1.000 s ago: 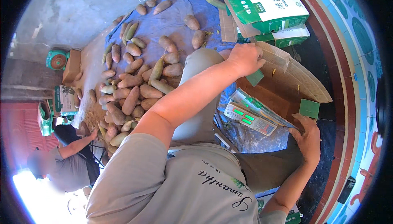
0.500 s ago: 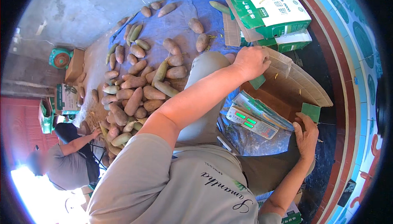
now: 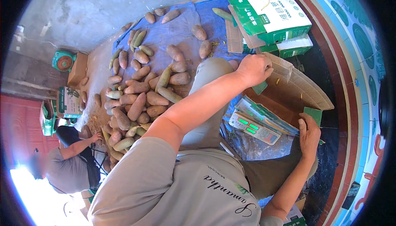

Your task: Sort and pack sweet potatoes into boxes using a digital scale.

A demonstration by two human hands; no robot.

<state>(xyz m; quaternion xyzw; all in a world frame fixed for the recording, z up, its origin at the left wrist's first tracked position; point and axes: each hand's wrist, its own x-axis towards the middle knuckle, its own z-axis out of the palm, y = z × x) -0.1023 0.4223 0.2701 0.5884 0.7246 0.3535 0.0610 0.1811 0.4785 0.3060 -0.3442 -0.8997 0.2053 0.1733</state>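
An opened cardboard box, brown inside with small green end flaps, stands in front of me to the right. My left hand is closed at its far left corner, gripping the edge beside the raised long flap. At the opposite corner, my right hand has its thumb and fingers closed over the rim by the other green flap. Against the box's near side lies a digital scale with lit green displays and a keypad. Part of the box interior is hidden by its near wall.
Many soil-covered root vegetables, some green, lie heaped on a blue sheet to the left. White-and-green cartons are stacked beyond the box. Another person reaches into the heap at far left. A tiled ledge curves along the right.
My left hand has curled in more tightly at the box corner. My right hand stays at its rim. The whole view has shifted slightly; at far left the other person still reaches into the heap.
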